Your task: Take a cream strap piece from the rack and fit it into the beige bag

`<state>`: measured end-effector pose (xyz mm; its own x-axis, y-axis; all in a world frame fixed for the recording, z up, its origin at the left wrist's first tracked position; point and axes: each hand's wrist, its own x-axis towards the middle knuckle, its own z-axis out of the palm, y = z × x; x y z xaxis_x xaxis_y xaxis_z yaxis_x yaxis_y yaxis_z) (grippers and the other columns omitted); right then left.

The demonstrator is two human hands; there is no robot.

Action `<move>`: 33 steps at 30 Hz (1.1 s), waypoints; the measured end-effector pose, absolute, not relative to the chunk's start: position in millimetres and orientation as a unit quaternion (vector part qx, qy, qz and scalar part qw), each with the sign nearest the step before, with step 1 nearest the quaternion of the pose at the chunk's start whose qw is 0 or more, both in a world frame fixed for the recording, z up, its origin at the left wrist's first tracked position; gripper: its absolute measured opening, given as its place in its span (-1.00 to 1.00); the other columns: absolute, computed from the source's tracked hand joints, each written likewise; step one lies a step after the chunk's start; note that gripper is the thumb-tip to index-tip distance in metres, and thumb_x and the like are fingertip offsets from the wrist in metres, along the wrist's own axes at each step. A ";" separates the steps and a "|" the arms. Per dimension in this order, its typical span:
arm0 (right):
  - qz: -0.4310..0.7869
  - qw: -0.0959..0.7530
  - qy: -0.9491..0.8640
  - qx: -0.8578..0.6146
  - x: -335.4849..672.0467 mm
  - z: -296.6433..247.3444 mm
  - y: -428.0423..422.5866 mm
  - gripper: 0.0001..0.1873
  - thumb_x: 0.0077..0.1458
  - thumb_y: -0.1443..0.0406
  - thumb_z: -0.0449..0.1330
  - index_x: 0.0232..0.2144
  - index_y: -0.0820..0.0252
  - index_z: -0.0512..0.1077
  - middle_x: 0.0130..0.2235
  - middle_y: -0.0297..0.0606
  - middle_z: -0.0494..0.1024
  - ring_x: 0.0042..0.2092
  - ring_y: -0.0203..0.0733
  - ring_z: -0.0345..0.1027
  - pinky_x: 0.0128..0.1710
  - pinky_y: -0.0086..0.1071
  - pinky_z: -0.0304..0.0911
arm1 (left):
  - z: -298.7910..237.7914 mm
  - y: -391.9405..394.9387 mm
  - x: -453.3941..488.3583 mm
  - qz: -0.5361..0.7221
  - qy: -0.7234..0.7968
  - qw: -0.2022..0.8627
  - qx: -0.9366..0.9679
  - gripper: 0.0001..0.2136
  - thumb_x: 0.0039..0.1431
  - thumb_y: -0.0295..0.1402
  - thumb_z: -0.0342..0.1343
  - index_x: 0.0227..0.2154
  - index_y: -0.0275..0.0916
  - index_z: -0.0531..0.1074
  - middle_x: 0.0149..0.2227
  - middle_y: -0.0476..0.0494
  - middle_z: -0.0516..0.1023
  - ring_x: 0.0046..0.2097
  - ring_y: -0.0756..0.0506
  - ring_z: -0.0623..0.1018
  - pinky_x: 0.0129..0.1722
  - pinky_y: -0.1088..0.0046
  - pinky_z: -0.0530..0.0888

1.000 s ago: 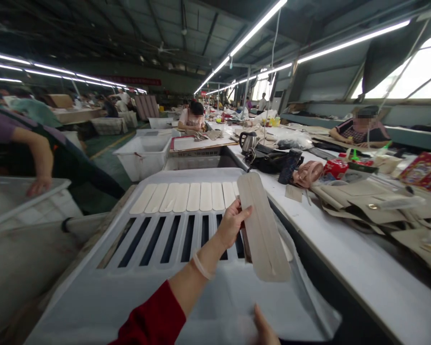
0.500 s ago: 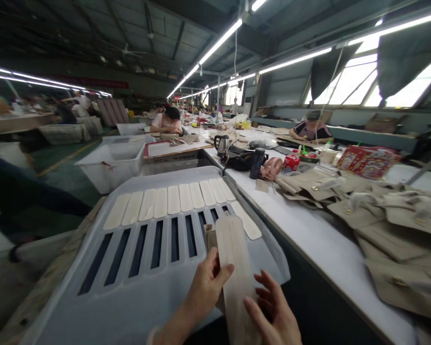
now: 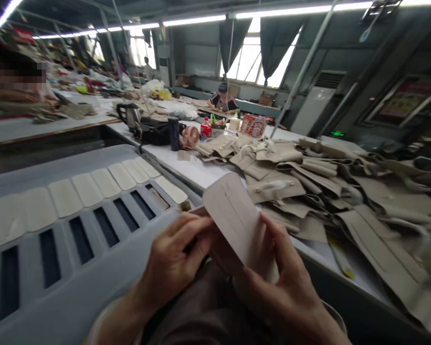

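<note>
Both my hands are on a pale beige bag panel with a rounded end and a lengthwise seam point(image 3: 230, 211), tilted up in front of me. My left hand point(image 3: 179, 254) is closed on its left side, where a darker folded part shows beneath. My right hand point(image 3: 287, 278) grips the right edge, thumb low and fingers along the side. The panel's lower end is hidden by my right hand. To the left, several pale rounded strips point(image 3: 81, 191) lie in a row on a grey slotted plastic surface point(image 3: 104, 282), with one more strip point(image 3: 170, 189) at its right edge.
A white table point(image 3: 197, 170) on the right bears a heap of beige bag pieces point(image 3: 280, 187). Farther back stand a kettle point(image 3: 131, 117), a dark thermos point(image 3: 173, 134), a pink fan point(image 3: 190, 138) and a red bottle point(image 3: 206, 128). Two people sit working beyond.
The view has swung right. My right hand has closed on the panel's right edge, where before its fingers were spread beside it. The panel is now tilted to the left.
</note>
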<state>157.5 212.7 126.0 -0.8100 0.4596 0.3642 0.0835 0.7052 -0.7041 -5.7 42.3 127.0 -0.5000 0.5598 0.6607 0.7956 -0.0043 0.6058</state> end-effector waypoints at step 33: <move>-0.027 0.314 -0.926 -0.210 291.0 49.6 297.7 -0.23 0.24 0.11 0.08 0.39 0.13 -0.07 0.13 0.00 0.35 0.08 0.12 0.37 -0.15 -0.09 0.50 | 25.4 166.3 30.7 -0.494 -0.644 -0.243 -0.531 -0.91 0.03 -0.52 0.28 -0.42 -0.25 0.49 -0.18 -0.07 0.56 -0.10 -0.06 0.48 -0.05 0.45 0.37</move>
